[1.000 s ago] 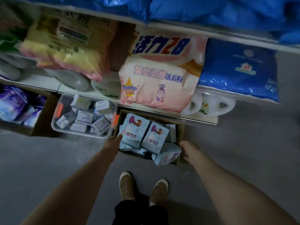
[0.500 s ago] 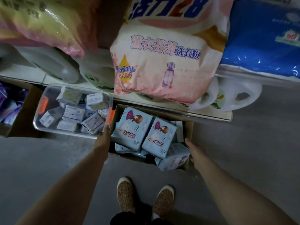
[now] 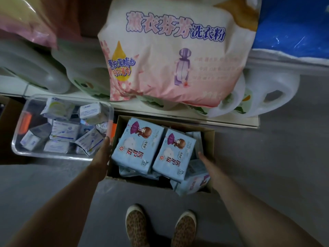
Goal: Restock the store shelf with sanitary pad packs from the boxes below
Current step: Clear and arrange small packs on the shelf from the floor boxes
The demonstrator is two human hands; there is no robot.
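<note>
A brown cardboard box [image 3: 207,139] stands on the floor under the shelf, filled with light blue sanitary pad packs. Two big packs lie on top, the left pack [image 3: 138,145] and the right pack [image 3: 173,155]; smaller packs [image 3: 193,183] sit beneath them. My left hand [image 3: 101,157] reaches with straight fingers along the box's left wall, beside the left pack. My right hand [image 3: 208,163] stretches over the box's right side, next to the right pack. Neither hand holds anything.
A clear plastic bin [image 3: 17,145] of several small white-blue packs stands left of the box. The white shelf [image 3: 231,122] above carries a large pink detergent bag [image 3: 170,56], white jugs [image 3: 270,93] and a blue bag [image 3: 293,24]. My two shoes [image 3: 160,227] stand on grey floor.
I have bent closer to the box, so everything looms larger. Both hands have moved forward from the box's near corners to its two sides, flanking the top packs.
</note>
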